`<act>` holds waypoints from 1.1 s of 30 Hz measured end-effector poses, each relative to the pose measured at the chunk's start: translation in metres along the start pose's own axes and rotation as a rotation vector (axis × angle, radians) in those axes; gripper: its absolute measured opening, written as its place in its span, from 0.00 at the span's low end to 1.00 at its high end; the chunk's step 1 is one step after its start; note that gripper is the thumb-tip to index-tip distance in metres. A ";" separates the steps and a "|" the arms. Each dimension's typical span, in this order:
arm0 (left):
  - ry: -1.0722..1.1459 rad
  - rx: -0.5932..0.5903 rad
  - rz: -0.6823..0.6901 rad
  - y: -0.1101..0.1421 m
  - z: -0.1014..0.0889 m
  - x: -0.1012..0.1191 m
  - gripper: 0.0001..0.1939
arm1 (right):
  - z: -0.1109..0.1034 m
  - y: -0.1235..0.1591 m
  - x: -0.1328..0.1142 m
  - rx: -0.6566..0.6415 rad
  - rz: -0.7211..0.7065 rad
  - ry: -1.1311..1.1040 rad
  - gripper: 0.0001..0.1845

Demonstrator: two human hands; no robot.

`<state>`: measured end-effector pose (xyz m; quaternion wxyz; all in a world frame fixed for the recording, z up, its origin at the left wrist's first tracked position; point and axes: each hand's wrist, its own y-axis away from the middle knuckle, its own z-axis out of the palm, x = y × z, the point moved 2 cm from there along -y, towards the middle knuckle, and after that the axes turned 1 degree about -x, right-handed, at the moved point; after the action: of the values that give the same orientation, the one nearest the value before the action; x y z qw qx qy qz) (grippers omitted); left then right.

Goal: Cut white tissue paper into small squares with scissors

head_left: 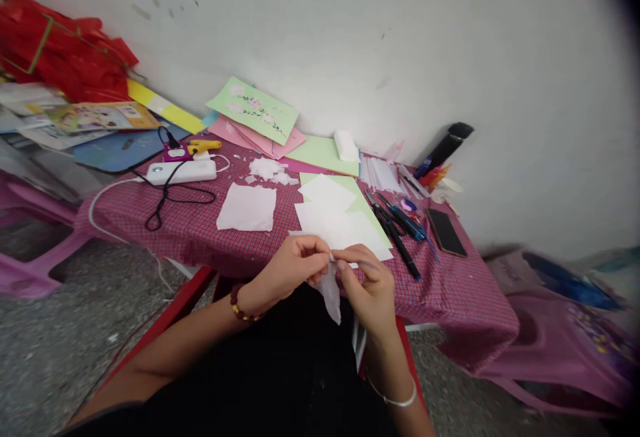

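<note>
My left hand (297,265) pinches the top of a strip of thin white tissue paper (331,297) just in front of the table edge. Against it, the fingertips of my right hand (369,285) are closed on the same small gathered bit of tissue. The strip's loose end hangs down between both hands. Something slim and greyish shows along my right fingers, too small to name. Beyond the hands lie white paper sheets (333,222) on a green sheet (367,200). A square of tissue (247,207) lies flat to the left, with a heap of torn scraps (267,169) behind it.
Scissors (387,220), a black pen (407,257), a blue cutter (410,222) and a phone (446,231) lie at right. White paper strips (380,175) sit behind. A white power bank (183,171) and black cable (167,200) are at left, near a flower-decorated green card (257,110).
</note>
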<state>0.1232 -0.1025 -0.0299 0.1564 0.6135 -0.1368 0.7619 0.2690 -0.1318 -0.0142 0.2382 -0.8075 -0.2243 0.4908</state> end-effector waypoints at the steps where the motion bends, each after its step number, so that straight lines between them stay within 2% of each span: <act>1: -0.035 -0.001 0.016 0.000 0.000 0.001 0.06 | 0.000 0.000 0.000 0.006 0.008 0.004 0.09; 7: -0.235 0.009 0.120 0.003 0.001 0.010 0.07 | -0.001 0.001 0.003 0.003 0.076 0.035 0.07; 14: -0.318 -0.030 0.120 0.006 0.003 0.010 0.12 | 0.000 0.000 0.007 -0.045 0.175 -0.063 0.05; 16: -0.396 0.029 0.218 0.006 -0.001 0.014 0.11 | 0.000 0.001 0.012 -0.011 0.223 -0.147 0.06; 18: -0.521 0.106 0.402 0.006 -0.005 0.021 0.07 | 0.000 0.002 0.017 0.002 0.270 -0.247 0.06; 19: -0.594 0.102 0.481 0.005 -0.006 0.025 0.11 | 0.000 0.002 0.019 -0.008 0.292 -0.305 0.06; 21: -0.726 -0.034 0.528 0.001 -0.007 0.029 0.19 | -0.001 0.004 0.022 -0.046 0.330 -0.427 0.06; 22: -0.771 -0.133 0.494 -0.002 -0.009 0.029 0.18 | -0.003 0.005 0.023 -0.060 0.351 -0.478 0.06; 24: -0.811 -0.302 0.371 -0.007 -0.015 0.027 0.09 | -0.008 0.007 0.026 -0.039 0.406 -0.530 0.06; 26: -0.799 -0.383 0.235 -0.010 -0.027 0.024 0.05 | -0.016 0.008 0.031 0.046 0.462 -0.508 0.06; 29: -0.703 -0.389 0.072 -0.010 -0.048 0.021 0.08 | -0.030 0.008 0.039 0.196 0.487 -0.438 0.07; 33: -0.459 -0.279 0.034 -0.009 -0.065 0.022 0.09 | -0.041 0.006 0.052 0.280 0.416 -0.379 0.06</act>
<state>0.0647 -0.0667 -0.0223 0.1916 0.7402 -0.2826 0.5792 0.3280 -0.1125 -0.0371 0.1956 -0.6896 -0.0249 0.6968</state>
